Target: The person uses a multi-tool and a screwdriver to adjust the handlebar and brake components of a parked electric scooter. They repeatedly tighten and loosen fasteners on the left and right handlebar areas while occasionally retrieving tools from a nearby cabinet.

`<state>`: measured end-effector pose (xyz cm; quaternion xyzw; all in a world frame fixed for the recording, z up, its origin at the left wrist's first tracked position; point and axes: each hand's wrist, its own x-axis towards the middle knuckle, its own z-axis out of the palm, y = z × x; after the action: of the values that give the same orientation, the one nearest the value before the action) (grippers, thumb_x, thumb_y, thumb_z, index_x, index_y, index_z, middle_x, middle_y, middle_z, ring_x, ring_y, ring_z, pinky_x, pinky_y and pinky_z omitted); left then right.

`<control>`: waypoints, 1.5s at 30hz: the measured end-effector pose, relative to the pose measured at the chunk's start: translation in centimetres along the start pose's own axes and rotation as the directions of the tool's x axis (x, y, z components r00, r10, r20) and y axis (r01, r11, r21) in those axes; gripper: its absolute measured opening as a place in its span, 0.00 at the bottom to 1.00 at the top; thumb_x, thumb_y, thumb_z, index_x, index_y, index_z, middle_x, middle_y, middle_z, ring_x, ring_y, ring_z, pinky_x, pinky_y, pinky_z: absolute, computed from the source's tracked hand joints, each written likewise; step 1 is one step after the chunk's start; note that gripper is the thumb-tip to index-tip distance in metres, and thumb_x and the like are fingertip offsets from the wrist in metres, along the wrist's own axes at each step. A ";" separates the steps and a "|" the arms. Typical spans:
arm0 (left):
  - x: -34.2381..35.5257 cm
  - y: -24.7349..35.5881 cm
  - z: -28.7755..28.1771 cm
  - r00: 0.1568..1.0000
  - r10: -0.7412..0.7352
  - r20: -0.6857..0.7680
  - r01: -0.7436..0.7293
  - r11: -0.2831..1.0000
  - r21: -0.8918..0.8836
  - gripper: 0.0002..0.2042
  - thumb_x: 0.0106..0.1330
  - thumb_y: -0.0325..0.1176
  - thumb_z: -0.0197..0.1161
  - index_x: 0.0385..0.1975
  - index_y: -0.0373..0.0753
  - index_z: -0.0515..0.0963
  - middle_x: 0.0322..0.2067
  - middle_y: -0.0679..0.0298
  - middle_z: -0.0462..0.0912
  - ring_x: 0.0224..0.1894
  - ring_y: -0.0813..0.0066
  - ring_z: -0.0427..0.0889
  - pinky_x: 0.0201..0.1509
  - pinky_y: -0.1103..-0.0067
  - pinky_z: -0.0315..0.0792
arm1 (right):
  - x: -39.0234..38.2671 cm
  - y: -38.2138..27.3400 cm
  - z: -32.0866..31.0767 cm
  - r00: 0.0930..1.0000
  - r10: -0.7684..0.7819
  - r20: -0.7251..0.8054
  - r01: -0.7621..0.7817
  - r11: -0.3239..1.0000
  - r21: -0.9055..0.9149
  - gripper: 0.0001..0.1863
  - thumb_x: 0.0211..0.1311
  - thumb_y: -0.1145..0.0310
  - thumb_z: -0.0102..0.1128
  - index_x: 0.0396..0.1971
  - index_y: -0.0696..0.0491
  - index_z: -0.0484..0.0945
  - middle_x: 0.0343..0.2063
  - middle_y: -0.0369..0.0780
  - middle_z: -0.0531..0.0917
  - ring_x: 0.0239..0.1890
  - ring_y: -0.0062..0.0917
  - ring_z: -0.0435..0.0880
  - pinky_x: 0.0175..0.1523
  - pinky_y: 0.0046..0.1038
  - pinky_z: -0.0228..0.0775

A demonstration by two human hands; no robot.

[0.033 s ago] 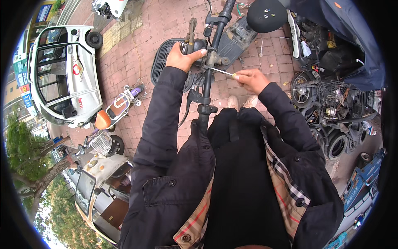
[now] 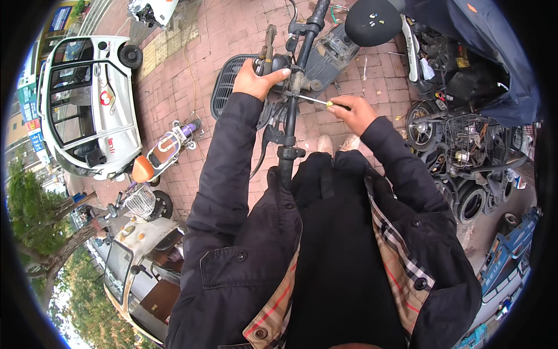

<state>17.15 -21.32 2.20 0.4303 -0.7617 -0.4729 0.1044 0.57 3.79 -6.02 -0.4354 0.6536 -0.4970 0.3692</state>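
Right hand (image 2: 356, 113), fingers clenched on a screwdriver (image 2: 317, 101) with a yellow-tipped handle, its thin shaft lying nearly level, tip pointing to the person's left at the black handlebar (image 2: 297, 64). Left hand (image 2: 258, 77), fingers wrapped round the fitting by the brake lever (image 2: 269, 39). The bar's long axis runs away from the person, up the picture. Open brick pavement (image 2: 192, 81) lies left; on the right, a wire basket (image 2: 474, 136) and stacked tyres (image 2: 474, 200) crowd close.
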 end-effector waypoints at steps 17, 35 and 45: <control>-0.9 1.2 -0.1 1.000 -0.001 -0.021 0.001 1.000 0.014 0.30 0.52 0.46 0.85 0.41 0.29 0.77 0.35 0.55 0.86 0.35 0.69 0.86 0.43 0.73 0.80 | 0.5 -0.7 -0.3 0.952 -0.306 0.012 0.269 0.818 -0.508 0.16 0.69 0.59 0.66 0.48 0.54 0.85 0.39 0.46 0.90 0.43 0.46 0.88 0.47 0.41 0.80; -1.0 0.4 0.1 0.998 -0.053 -0.040 0.054 0.998 0.022 0.30 0.53 0.47 0.85 0.42 0.31 0.77 0.34 0.60 0.83 0.33 0.72 0.81 0.42 0.75 0.78 | 2.6 0.7 -1.5 0.648 0.487 0.585 -0.731 0.614 0.299 0.14 0.71 0.62 0.64 0.44 0.58 0.84 0.28 0.43 0.86 0.28 0.30 0.85 0.39 0.33 0.77; -1.3 1.6 0.1 0.997 -0.075 -0.019 0.075 0.997 -0.014 0.29 0.55 0.44 0.85 0.44 0.30 0.77 0.35 0.60 0.84 0.35 0.73 0.83 0.43 0.75 0.79 | 0.6 0.5 0.3 0.966 0.217 0.138 -0.238 0.959 0.157 0.17 0.74 0.59 0.62 0.43 0.61 0.85 0.25 0.41 0.84 0.19 0.22 0.76 0.26 0.30 0.67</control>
<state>17.04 -19.99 3.75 0.4626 -0.7408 -0.4773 0.0969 0.52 3.23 -6.63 -0.3526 0.6307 -0.4788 0.4985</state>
